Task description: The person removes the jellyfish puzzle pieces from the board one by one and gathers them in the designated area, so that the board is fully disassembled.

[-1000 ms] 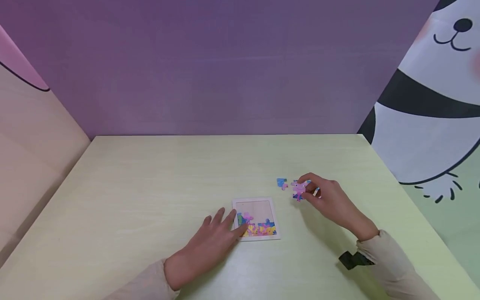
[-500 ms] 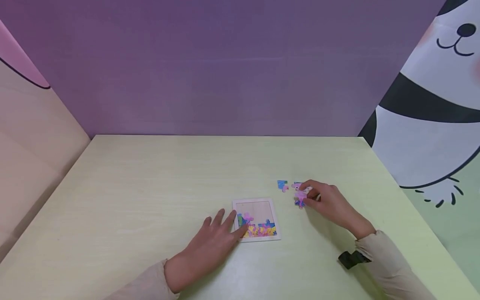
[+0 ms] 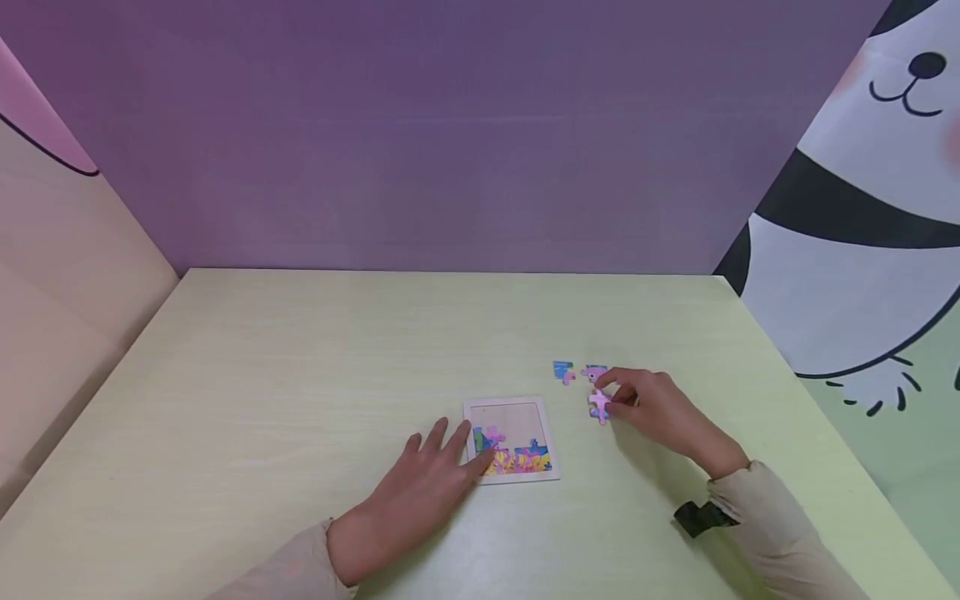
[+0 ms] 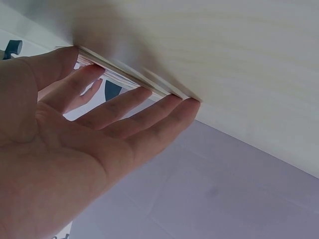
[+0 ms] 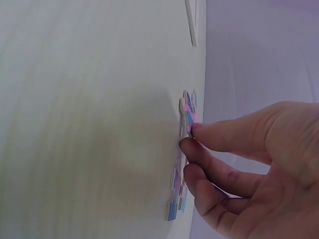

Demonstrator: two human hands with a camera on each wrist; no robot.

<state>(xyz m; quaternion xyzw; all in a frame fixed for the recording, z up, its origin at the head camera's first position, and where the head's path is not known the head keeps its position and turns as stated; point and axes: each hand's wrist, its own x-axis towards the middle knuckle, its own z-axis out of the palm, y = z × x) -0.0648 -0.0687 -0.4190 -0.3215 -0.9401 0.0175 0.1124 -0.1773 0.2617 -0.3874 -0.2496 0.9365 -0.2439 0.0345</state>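
Note:
My left hand (image 3: 416, 500) lies with fingers spread at the left side of a white puzzle frame (image 3: 519, 478), its thumb over the lower left corner. Pink, yellow and blue pieces (image 3: 531, 457) fill the frame's lower part; bare backing shows above. To the right, my right hand (image 3: 660, 421) pinches a pink and blue puzzle piece (image 3: 599, 405) between thumb and index finger, close over the table. Just behind it lies a pink puzzle piece (image 3: 594, 372), partly covered by the fingers. The right wrist view shows the pinched piece (image 5: 188, 115) edge-on at the fingertips.
A blue and pink puzzle piece (image 3: 563, 372) lies left of the one behind my fingers. The pale wooden table (image 3: 315, 358) meets a purple wall (image 3: 450, 150) at its far edge. A black strap (image 3: 703, 518) hangs at my right sleeve.
My right hand has drawn the pinched piece slightly toward me, opening a gap from the pink piece behind it. The left hand and the frame stay in place.

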